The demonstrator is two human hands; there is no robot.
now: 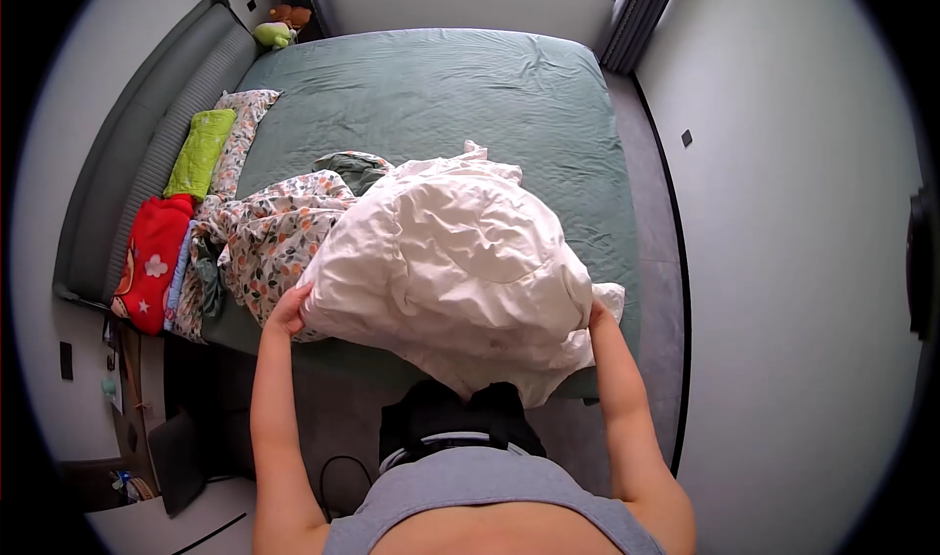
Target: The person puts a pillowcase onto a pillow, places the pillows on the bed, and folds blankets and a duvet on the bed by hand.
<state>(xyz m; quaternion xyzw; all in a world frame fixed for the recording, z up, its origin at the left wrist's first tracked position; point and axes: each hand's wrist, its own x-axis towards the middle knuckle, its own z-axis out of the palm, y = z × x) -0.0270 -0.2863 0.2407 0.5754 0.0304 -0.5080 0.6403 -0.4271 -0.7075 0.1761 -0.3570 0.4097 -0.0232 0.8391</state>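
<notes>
A bulky white duvet [460, 252] is bunched up over the near side of the bed, its lower edge hanging past the mattress toward my body. My left hand [288, 310] is closed on the duvet's left edge. At the opposite edge, my right hand [598, 315] grips the duvet too, its fingers mostly hidden by the fabric. Left of the duvet, and partly under it, lies a crumpled floral cover [284, 227] with a green underside showing in places.
A green fitted sheet [441, 85] covers the bed, which has a grey headboard [147, 154]. Along it lie a floral pillow [240, 134], a lime-green cushion [203, 152] and a red blanket [157, 252]. Plush toys [276, 31] sit at the far corner. A desk [176, 526] stands lower left.
</notes>
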